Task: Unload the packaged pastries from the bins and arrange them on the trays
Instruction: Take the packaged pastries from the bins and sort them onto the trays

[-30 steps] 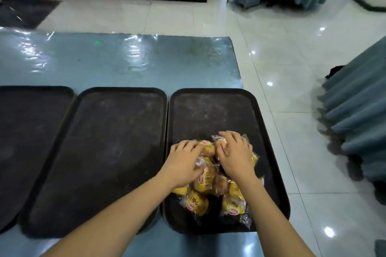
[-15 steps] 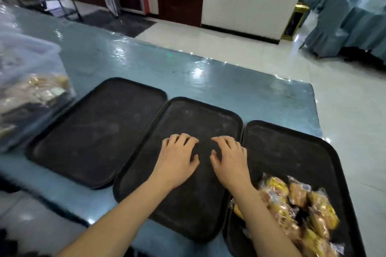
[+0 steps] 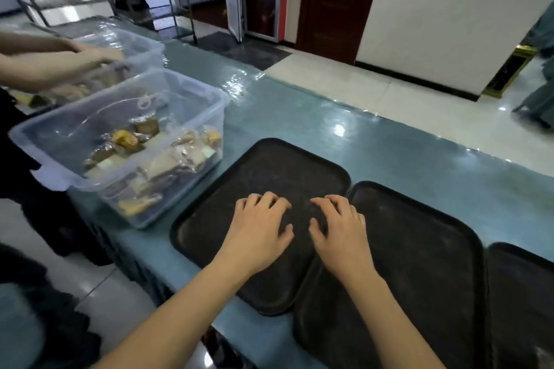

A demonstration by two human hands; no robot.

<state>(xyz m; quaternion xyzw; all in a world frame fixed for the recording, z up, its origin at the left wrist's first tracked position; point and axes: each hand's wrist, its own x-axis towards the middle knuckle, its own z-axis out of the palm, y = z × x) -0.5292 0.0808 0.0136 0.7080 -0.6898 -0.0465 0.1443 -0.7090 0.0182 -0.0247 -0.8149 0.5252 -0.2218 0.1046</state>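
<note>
both hands empty: left hand (image 3: 257,232) and right hand (image 3: 340,229) hovering over bare tray (image 3: 209,219), each grip loosely spread. packaged pastries (image 3: 156,159) lying in clear bin (image 3: 192,90) on tabletop (image 3: 299,117), left of tray. step: going back for another load. next: reaching left into bin, grabbing handful.

I see a clear plastic bin (image 3: 126,141) on the blue table, partly filled with a loose heap of packaged pastries (image 3: 156,156) in clear wrappers, tan and yellow. A second clear bin (image 3: 120,48) sits just behind it. Beside the near bin, three dark rectangular trays lie flat in a row: left tray (image 3: 263,171), middle tray (image 3: 425,249), right tray (image 3: 524,293).
</note>
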